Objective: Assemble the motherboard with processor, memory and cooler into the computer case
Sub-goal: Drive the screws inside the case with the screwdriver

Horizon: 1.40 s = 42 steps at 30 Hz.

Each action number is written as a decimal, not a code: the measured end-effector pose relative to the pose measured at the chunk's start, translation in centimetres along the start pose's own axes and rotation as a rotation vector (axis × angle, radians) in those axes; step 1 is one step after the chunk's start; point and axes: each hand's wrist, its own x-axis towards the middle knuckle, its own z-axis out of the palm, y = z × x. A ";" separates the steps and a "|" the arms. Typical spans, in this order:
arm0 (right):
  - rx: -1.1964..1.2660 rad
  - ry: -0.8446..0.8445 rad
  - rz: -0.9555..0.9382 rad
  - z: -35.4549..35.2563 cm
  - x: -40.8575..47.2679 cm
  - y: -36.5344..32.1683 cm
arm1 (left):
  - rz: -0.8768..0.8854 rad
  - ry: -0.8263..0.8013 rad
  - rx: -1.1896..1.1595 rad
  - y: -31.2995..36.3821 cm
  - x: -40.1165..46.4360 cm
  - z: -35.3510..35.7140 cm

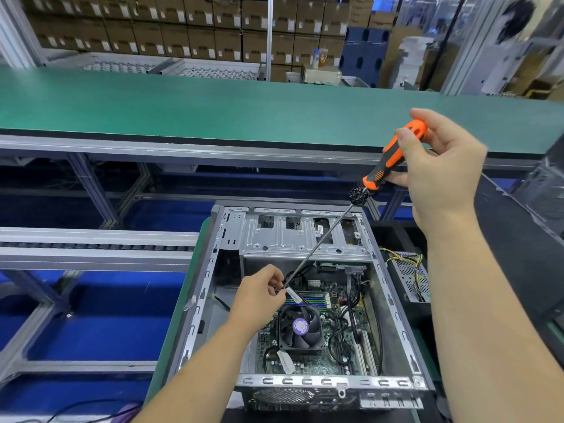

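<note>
With your right hand gripping the screwdriver handle and your left hand pinching its tip, seat the screw squarely before driving it into the motherboard lying inside the case.

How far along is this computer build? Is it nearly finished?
Well along. The motherboard already lies inside the case, with the cooler fan and memory sticks fitted. In hand: the right hand holds a long screwdriver while the left hand pinches near its tip. The case is open, and loose cables hang outside it.
</note>
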 end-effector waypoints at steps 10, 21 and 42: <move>0.188 -0.536 -0.052 -0.5 -0.1 -1.0 | 0.048 -0.195 0.143 0.2 -0.5 0.0; 0.106 -0.514 -0.070 1.8 -1.2 -0.4 | 0.048 -0.362 0.340 0.0 -0.6 -0.1; 0.328 -1.079 -0.004 7.5 -4.9 -0.9 | -0.051 -0.750 0.589 -1.2 -2.5 -3.1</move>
